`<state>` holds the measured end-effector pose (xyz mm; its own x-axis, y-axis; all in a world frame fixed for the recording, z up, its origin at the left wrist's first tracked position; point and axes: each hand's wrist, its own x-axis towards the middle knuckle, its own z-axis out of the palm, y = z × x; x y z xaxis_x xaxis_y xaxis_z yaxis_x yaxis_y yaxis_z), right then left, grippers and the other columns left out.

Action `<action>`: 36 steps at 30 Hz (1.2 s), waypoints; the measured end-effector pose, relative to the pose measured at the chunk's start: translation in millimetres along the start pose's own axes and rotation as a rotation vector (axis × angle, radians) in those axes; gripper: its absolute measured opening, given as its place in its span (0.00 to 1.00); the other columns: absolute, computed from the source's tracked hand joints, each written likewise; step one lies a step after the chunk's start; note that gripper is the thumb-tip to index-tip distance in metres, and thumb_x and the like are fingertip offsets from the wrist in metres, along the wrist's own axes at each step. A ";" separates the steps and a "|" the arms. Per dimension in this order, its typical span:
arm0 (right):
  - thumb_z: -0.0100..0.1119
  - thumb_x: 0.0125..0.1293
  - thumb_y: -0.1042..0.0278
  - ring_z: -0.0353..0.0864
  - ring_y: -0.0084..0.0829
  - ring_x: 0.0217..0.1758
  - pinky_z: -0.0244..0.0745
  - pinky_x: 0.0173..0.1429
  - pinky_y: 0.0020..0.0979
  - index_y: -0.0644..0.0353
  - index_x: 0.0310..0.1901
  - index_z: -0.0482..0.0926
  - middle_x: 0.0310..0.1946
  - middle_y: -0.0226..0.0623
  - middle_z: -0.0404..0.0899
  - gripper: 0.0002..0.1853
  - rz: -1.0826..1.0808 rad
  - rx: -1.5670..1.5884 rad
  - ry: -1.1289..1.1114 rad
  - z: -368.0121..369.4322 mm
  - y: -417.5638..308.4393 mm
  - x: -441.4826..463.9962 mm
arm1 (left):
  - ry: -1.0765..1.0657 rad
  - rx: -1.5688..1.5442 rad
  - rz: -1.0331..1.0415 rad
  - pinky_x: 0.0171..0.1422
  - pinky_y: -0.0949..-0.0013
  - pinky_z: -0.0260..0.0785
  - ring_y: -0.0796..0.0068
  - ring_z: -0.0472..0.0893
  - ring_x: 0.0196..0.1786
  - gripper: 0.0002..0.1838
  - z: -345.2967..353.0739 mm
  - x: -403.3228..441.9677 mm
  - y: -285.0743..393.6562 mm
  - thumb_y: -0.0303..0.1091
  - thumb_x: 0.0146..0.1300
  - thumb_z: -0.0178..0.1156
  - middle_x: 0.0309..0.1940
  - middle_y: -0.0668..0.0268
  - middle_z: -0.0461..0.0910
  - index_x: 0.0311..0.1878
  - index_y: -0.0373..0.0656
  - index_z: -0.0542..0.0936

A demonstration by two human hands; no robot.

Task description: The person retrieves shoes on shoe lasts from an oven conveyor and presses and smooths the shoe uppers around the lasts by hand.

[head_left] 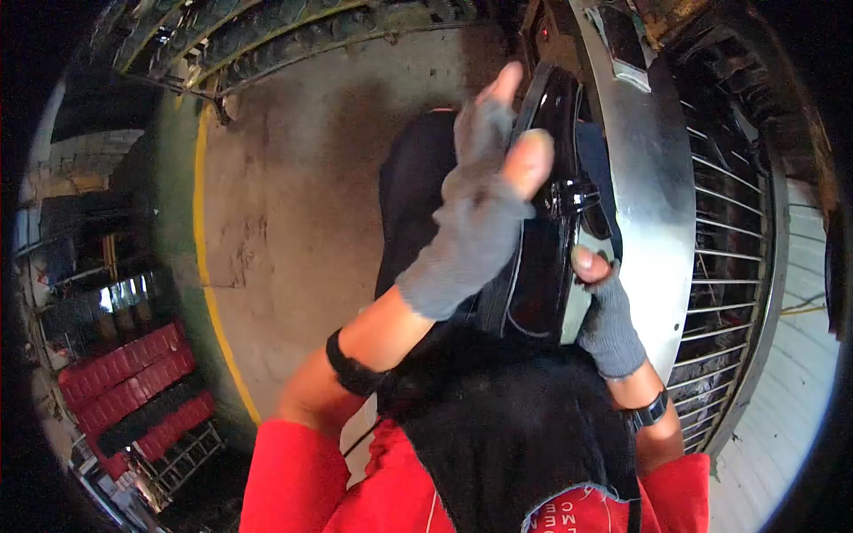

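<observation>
A glossy black shoe (558, 120) with a strap and a dark buckle or bow is held over my lap, toe pointing away from me. Its pale inner lining shows on the right. My right hand (611, 315), in a grey fingerless glove, grips the shoe from the right, thumb over its edge and the other fingers hidden. My left hand (487, 173), gloved alike and slightly blurred, is stretched out along the shoe's left side, by the sole. Its fingers point forward and the thumb is apart; whether the palm touches the shoe is unclear. A black apron (515, 426) covers my lap.
A metal panel (653, 204) runs close on my right, beside a barred rack (724, 266). Racks of dark shoe-like pieces (293, 35) stand ahead. At the left, red and black pieces (133, 377) fill a trolley beyond a yellow floor line (203, 249).
</observation>
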<state>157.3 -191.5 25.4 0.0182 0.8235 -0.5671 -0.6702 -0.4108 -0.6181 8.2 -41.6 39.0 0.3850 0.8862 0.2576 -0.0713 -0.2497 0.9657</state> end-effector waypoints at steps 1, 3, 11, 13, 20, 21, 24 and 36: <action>0.62 0.78 0.53 0.92 0.37 0.58 0.90 0.66 0.39 0.63 0.72 0.77 0.60 0.42 0.89 0.29 -0.061 0.025 -0.034 4.2 -2.3 11.3 | -0.071 -0.074 -0.110 0.86 0.58 0.57 0.58 0.66 0.81 0.38 -1.9 -19.0 -16.9 0.44 0.83 0.55 0.80 0.53 0.65 0.89 0.40 0.57; 0.62 0.79 0.50 0.92 0.35 0.58 0.90 0.65 0.38 0.63 0.72 0.77 0.60 0.41 0.89 0.29 -0.098 0.048 -0.027 5.9 0.2 30.9 | -0.192 -0.199 -0.344 0.90 0.63 0.50 0.69 0.61 0.85 0.37 -5.8 -56.7 -50.7 0.41 0.86 0.50 0.85 0.60 0.61 0.90 0.39 0.53; 0.56 0.84 0.43 0.89 0.25 0.58 0.86 0.65 0.29 0.61 0.71 0.79 0.59 0.35 0.88 0.30 -0.168 -0.051 -0.043 -4.8 5.3 68.8 | -0.118 -0.347 -0.624 0.87 0.67 0.55 0.71 0.64 0.83 0.33 8.3 -69.6 -70.0 0.43 0.90 0.45 0.83 0.59 0.64 0.89 0.38 0.56; 0.55 0.84 0.44 0.90 0.25 0.57 0.86 0.63 0.27 0.62 0.71 0.79 0.59 0.35 0.88 0.30 -0.280 -0.053 -0.057 4.7 0.3 68.6 | -0.122 -0.368 -0.614 0.87 0.66 0.55 0.71 0.64 0.83 0.34 6.1 -66.5 -72.9 0.42 0.90 0.46 0.83 0.59 0.64 0.89 0.38 0.55; 0.61 0.76 0.40 0.70 0.36 0.80 0.62 0.84 0.38 0.66 0.85 0.62 0.78 0.45 0.72 0.47 -0.587 -0.445 0.050 24.2 -20.2 27.5 | -0.135 -0.106 -0.448 0.81 0.61 0.67 0.68 0.74 0.74 0.52 -4.5 -27.4 21.2 0.34 0.76 0.67 0.76 0.57 0.71 0.91 0.39 0.43; 0.55 0.74 0.28 0.69 0.36 0.81 0.56 0.86 0.39 0.66 0.86 0.61 0.77 0.45 0.72 0.53 -0.597 -0.470 0.025 23.7 -27.1 19.2 | -0.084 -0.255 -0.592 0.78 0.62 0.71 0.68 0.78 0.70 0.52 -3.0 -20.6 37.8 0.33 0.75 0.68 0.74 0.57 0.74 0.91 0.38 0.44; 0.44 0.70 0.12 0.71 0.35 0.75 0.55 0.86 0.41 0.65 0.86 0.60 0.70 0.41 0.76 0.63 -0.572 -0.324 0.019 35.3 -50.3 5.6 | -0.129 -0.855 -0.602 0.75 0.57 0.77 0.60 0.84 0.68 0.36 -10.6 -9.6 37.2 0.44 0.77 0.61 0.69 0.50 0.81 0.80 0.33 0.67; 0.50 0.86 0.36 0.77 0.31 0.74 0.68 0.80 0.35 0.67 0.79 0.70 0.72 0.40 0.79 0.40 -0.552 -0.371 0.064 33.9 4.3 -5.5 | 0.097 -0.082 -0.106 0.72 0.57 0.78 0.59 0.86 0.63 0.36 12.5 -39.9 91.9 0.50 0.76 0.61 0.63 0.53 0.83 0.77 0.35 0.70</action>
<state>129.2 -184.6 44.3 0.3370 0.9314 -0.1379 -0.2509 -0.0524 -0.9666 -2.3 -104.8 117.1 0.3038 0.9404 0.1526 -0.1116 -0.1239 0.9860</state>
